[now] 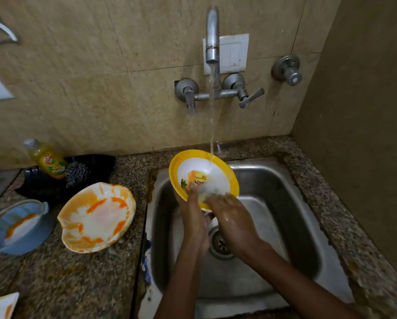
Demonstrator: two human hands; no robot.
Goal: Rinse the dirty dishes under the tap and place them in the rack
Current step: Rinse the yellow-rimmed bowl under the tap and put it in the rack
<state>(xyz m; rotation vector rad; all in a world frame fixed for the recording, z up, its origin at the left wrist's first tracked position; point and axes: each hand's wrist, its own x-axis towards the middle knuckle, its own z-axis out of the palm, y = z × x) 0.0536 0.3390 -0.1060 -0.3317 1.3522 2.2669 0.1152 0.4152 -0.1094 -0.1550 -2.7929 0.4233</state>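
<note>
Yellow-rimmed bowl (202, 166) gripped by left hand (194, 217); right hand (229, 217) seemingly flat inside, fingertips blurred.

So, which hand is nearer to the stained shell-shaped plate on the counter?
Left. The left hand grips the yellow-rimmed bowl at its lower edge, on the side toward the shell-shaped plate. The right hand rubs inside the bowl, farther from the plate.

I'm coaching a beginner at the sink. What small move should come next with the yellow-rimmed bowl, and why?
Probably shift the yellow-rimmed bowl slightly right, so the water stream lands in its middle. The stream now strikes only the far rim, while the right hand rubs the inside and the left hand holds the near edge.
</note>
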